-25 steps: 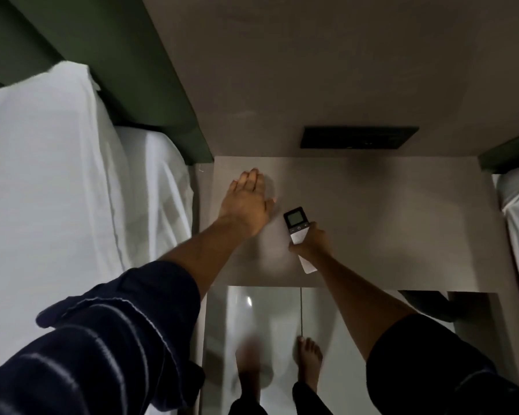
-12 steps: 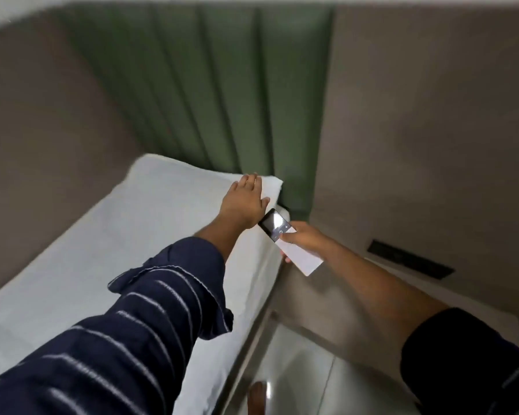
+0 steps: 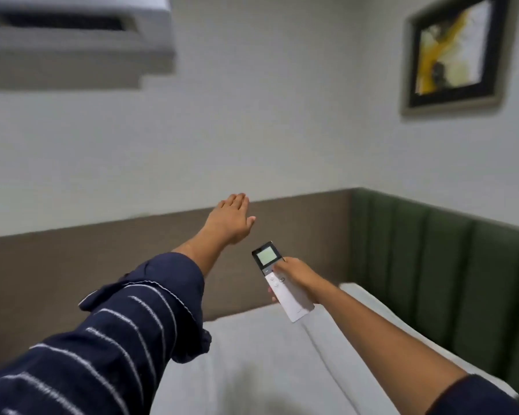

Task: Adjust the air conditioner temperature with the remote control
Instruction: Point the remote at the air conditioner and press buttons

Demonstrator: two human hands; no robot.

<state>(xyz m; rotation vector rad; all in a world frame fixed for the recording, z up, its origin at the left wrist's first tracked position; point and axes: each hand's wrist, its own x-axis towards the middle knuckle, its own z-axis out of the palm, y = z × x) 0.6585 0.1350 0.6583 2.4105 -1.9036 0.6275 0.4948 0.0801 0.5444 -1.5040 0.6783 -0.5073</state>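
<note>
A slim white remote control (image 3: 282,287) with a dark top and a lit greenish screen is held in my right hand (image 3: 297,277), thumb lying on its buttons just under the screen. It points up and to the left. The white air conditioner (image 3: 72,40) hangs high on the wall at the upper left, blurred, its dark vent slot showing. My left hand (image 3: 231,220) is stretched out flat in the air, palm down, fingers together, holding nothing, a little above and left of the remote.
A bed with white sheets (image 3: 267,369) lies below my arms. A green padded headboard (image 3: 447,265) runs along the right, a brown wall panel (image 3: 72,265) along the left. A framed picture (image 3: 456,52) hangs at the upper right.
The view has swung up from the bedside table and bed to the wall with the air conditioner. My right hand has lifted the remote off the table; my left hand left the table and hangs outstretched.
</note>
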